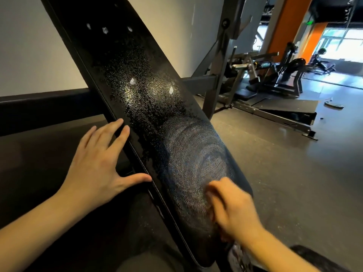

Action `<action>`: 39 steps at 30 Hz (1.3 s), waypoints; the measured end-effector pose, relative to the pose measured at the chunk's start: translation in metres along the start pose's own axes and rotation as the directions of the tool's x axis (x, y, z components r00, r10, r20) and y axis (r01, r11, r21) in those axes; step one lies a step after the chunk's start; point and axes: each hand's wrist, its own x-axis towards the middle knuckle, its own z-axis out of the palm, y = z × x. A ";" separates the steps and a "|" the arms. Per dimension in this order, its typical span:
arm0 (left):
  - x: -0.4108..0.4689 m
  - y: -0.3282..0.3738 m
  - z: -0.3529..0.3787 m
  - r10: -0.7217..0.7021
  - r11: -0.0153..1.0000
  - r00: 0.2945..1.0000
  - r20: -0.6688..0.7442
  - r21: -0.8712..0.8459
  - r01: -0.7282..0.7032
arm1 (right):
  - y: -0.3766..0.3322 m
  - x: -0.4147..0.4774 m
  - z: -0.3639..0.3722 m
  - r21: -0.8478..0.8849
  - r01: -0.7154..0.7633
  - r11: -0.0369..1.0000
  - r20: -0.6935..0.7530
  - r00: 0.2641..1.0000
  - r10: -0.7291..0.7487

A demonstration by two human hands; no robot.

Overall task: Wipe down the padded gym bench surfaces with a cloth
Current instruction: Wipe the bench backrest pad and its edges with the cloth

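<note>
Wiping lower end of the inclined bench pad (176, 154): right hand (229, 205) blurred, fingers curled, cloth hidden, so grip unclear. Left hand (102, 160) open, bracing the pad edge. Best to overlap circles upward into the unwiped droplets (141, 91).

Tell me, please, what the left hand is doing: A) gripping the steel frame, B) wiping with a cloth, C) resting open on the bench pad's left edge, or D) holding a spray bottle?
C: the left hand lies with straight, spread fingers on the left edge of the black bench pad, holding nothing.
</note>
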 end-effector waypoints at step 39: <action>-0.049 0.054 0.012 -0.075 0.997 0.992 0.099 0.010 0.075 | -0.060 -0.012 0.012 0.194 0.070 0.979 0.026 0.997 -0.076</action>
